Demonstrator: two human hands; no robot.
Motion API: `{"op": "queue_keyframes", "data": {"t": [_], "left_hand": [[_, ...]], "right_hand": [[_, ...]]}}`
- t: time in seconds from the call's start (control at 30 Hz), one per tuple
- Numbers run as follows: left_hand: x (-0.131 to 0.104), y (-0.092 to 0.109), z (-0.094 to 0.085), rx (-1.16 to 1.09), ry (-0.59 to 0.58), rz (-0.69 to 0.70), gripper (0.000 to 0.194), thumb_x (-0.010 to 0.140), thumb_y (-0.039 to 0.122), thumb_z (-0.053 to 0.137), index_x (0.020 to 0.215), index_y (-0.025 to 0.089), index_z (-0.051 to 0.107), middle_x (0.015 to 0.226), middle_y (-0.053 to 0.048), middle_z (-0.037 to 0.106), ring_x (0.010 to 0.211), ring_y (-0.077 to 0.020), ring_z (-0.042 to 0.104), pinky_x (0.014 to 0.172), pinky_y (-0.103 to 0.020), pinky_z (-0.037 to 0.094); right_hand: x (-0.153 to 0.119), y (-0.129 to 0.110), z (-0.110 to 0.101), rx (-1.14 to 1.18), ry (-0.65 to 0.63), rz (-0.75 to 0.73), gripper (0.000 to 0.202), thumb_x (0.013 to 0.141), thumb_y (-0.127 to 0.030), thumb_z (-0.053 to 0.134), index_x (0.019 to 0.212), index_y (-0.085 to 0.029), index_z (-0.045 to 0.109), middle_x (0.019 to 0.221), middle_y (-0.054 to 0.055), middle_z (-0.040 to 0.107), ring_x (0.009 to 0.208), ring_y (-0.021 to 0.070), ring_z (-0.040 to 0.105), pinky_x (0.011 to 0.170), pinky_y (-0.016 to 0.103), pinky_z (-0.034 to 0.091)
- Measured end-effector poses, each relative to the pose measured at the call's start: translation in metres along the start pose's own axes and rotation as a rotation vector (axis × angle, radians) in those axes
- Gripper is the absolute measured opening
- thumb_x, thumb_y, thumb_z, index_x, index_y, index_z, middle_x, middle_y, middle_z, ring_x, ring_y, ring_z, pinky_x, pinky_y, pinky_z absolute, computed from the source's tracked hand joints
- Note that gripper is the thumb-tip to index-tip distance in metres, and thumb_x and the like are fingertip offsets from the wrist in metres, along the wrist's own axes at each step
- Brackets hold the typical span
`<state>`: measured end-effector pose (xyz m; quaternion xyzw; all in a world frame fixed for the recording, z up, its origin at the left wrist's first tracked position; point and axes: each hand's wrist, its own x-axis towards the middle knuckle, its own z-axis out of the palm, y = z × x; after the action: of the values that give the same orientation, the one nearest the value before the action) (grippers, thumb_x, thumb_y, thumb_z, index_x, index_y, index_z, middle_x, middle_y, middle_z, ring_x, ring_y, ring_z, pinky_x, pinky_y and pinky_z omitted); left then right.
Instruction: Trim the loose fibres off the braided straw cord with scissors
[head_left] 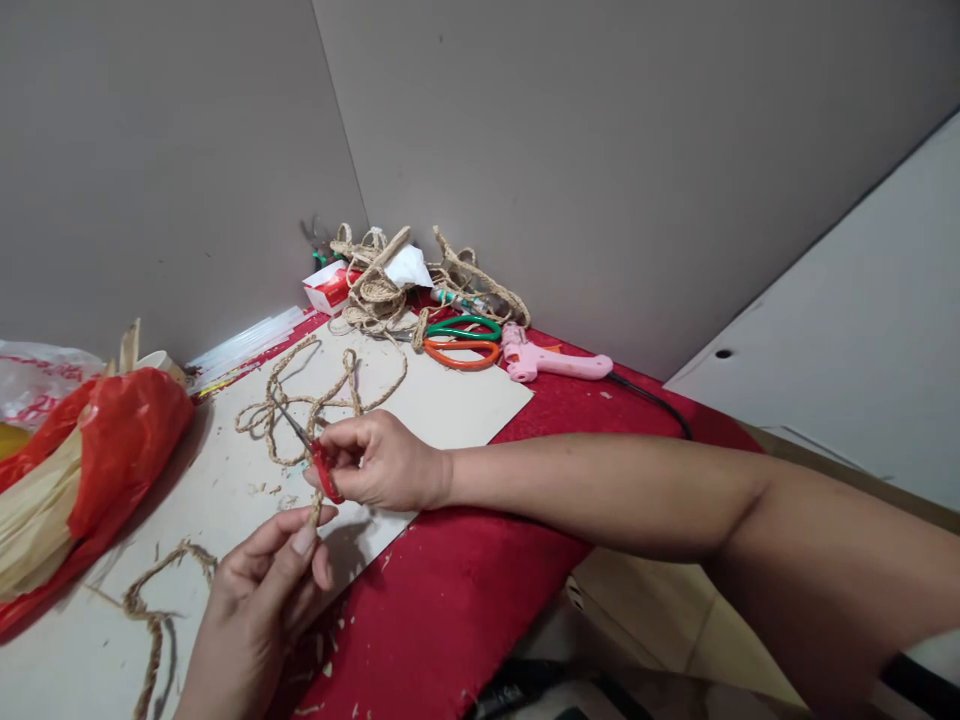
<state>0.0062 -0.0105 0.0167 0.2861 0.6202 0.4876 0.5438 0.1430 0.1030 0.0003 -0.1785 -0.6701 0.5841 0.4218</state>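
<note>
Between thumb and fingers, my left hand (274, 575) pinches the end of a braided straw cord (350, 365). My right hand (382, 460) grips small red-handled scissors (324, 468) just above that end, their thin blades pointing up and left. From the pinched end the cord runs up behind the scissors and lies in loose loops on a white board (480, 410). Whether the blades touch the cord is not clear. Left of my left hand, a thicker frayed braid (154, 625) rests on the board.
Farther back lie a heap of straw cord (379, 290), large scissors with green and orange handles (463, 355), and a pink glue gun (559, 362) with a black cable. A red plastic bag (139, 430) of pale straw is at left. Grey panels (600, 150) rise behind the red-covered table (465, 590).
</note>
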Motion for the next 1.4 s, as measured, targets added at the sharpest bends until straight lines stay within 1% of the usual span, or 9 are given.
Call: {"op": "queue_keyframes", "data": {"t": [0.1,0.2,0.4,0.5,0.57,0.7,0.87,1.17,1.4], "left_hand": [[0.0,0.005,0.002,-0.081,-0.065,-0.069,0.027,0.065,0.033,0.079,0.088,0.02,0.072,0.052,0.002,0.055,0.038,-0.0009,0.03,0.037,-0.011,0.023],[0.001,0.004,0.003,-0.137,-0.109,-0.056,0.026,0.067,0.032,0.078,0.089,0.02,0.073,0.053,0.002,0.056,0.036,0.0013,0.019,0.034,-0.011,0.018],[0.014,-0.005,-0.001,-0.189,0.01,0.062,0.025,0.07,0.029,0.076,0.093,0.019,0.071,0.06,-0.002,0.064,0.034,-0.0003,0.026,0.032,-0.013,0.022],[0.023,-0.004,-0.004,-0.203,0.092,0.139,0.026,0.069,0.025,0.077,0.092,0.017,0.07,0.063,-0.004,0.067,0.034,-0.0021,0.034,0.033,-0.013,0.027],[0.027,-0.003,-0.006,-0.199,0.117,0.155,0.026,0.069,0.024,0.076,0.092,0.015,0.069,0.064,-0.005,0.068,0.034,-0.0025,0.035,0.033,-0.014,0.028],[0.03,-0.001,-0.008,-0.192,0.117,0.148,0.025,0.07,0.023,0.075,0.093,0.015,0.068,0.065,-0.004,0.068,0.034,-0.0033,0.037,0.032,-0.014,0.029],[0.029,-0.001,-0.009,-0.158,0.064,0.125,0.023,0.072,0.023,0.072,0.092,0.017,0.066,0.062,-0.002,0.066,0.032,-0.0029,0.035,0.031,-0.014,0.029],[0.029,-0.002,-0.011,-0.142,0.083,0.142,0.027,0.067,0.021,0.075,0.094,0.017,0.069,0.062,-0.002,0.067,0.032,-0.0032,0.038,0.032,-0.014,0.031],[0.031,-0.001,-0.011,-0.144,0.084,0.13,0.021,0.07,0.019,0.072,0.09,0.014,0.068,0.063,-0.002,0.065,0.036,-0.004,0.039,0.032,-0.014,0.031]], "right_hand": [[0.001,0.004,-0.004,-0.118,-0.006,-0.128,0.014,0.067,-0.014,0.063,0.058,-0.014,0.051,0.053,-0.007,0.044,0.052,0.0041,0.037,0.051,0.017,0.03],[0.004,0.007,-0.009,-0.144,-0.069,-0.137,0.016,0.071,-0.016,0.061,0.06,-0.015,0.05,0.054,-0.006,0.047,0.054,0.0048,0.039,0.053,0.017,0.031],[0.009,-0.009,-0.029,-0.391,-0.13,-0.139,0.028,0.078,-0.03,0.058,0.058,-0.016,0.044,0.051,-0.007,0.035,0.051,0.0044,0.03,0.052,0.019,0.025],[0.007,-0.027,-0.039,-0.754,-0.275,-0.164,0.026,0.076,-0.034,0.058,0.059,-0.016,0.049,0.053,-0.006,0.041,0.051,0.005,0.029,0.053,0.022,0.022],[0.005,-0.036,-0.042,-0.977,-0.318,-0.155,0.026,0.073,-0.038,0.059,0.06,-0.016,0.052,0.052,-0.005,0.044,0.05,0.0059,0.029,0.053,0.023,0.019],[0.004,-0.042,-0.042,-1.244,-0.413,-0.129,0.033,0.074,-0.049,0.055,0.067,-0.017,0.059,0.055,-0.001,0.055,0.05,0.0089,0.036,0.053,0.025,0.017],[0.004,-0.038,-0.04,-1.321,-0.463,-0.14,0.035,0.076,-0.05,0.052,0.078,-0.017,0.063,0.068,0.004,0.065,0.058,0.0128,0.049,0.056,0.027,0.02],[0.004,-0.024,-0.035,-1.504,-0.464,-0.232,0.04,0.08,-0.051,0.048,0.086,-0.014,0.063,0.073,0.009,0.068,0.062,0.019,0.057,0.066,0.034,0.028],[0.005,-0.017,-0.032,-1.532,-0.527,-0.241,0.038,0.082,-0.047,0.048,0.078,-0.013,0.064,0.071,0.01,0.069,0.063,0.0197,0.059,0.073,0.038,0.028]]}}
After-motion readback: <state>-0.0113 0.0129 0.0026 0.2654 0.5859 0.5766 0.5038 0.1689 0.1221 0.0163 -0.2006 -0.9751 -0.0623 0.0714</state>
